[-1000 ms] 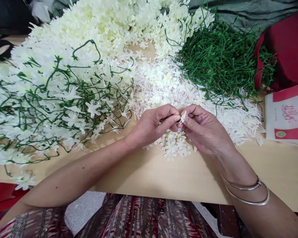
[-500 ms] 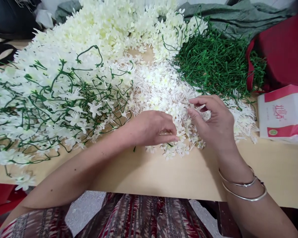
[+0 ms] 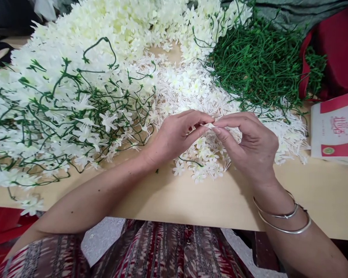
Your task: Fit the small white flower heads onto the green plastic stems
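Observation:
My left hand (image 3: 179, 133) and my right hand (image 3: 248, 143) meet over the loose white flower heads (image 3: 198, 83). Between their pinched fingertips is a small white artificial flower (image 3: 209, 125); fingers hide part of it. Thumb and forefinger of each hand are closed on it. Just below the hands, a thin green stem (image 3: 191, 161) lies across several white blossoms near the table edge. To the left of my left hand spreads a heap of white flowers on green stems (image 3: 84, 112).
Bare green plastic stems (image 3: 258, 65) are piled at the back right, against a dark red bag (image 3: 339, 54). A white and red paper packet (image 3: 336, 127) lies at the right. Cream blossoms (image 3: 124, 27) are heaped at the back of the wooden table (image 3: 168, 197).
Both hands have lifted slightly and come together, now pinching a small white flower between them. A green stem that was mostly under my left hand is now uncovered.

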Action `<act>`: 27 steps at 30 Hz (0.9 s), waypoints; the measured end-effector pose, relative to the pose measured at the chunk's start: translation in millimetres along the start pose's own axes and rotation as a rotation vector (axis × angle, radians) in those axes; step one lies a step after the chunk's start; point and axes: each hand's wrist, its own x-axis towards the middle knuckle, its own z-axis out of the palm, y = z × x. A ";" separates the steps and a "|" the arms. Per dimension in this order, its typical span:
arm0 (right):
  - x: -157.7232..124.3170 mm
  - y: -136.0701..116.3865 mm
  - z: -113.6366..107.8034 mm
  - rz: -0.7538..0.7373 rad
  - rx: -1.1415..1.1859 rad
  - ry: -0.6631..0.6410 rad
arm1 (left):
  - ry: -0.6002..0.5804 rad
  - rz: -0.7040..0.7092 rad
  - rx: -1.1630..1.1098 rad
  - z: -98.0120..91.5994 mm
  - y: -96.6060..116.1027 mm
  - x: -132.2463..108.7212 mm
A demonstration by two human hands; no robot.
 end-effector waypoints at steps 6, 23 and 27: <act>5.0 8.9 -11.5 0.105 -0.063 0.117 | 0.180 -0.180 -0.109 -3.6 3.3 3.6; 4.8 50.9 -23.6 0.059 -0.351 -0.057 | 0.186 -0.377 -0.494 4.9 -0.3 3.3; 5.3 46.9 -25.5 0.037 -0.367 -0.134 | 0.158 -0.408 -0.534 7.1 -1.1 2.5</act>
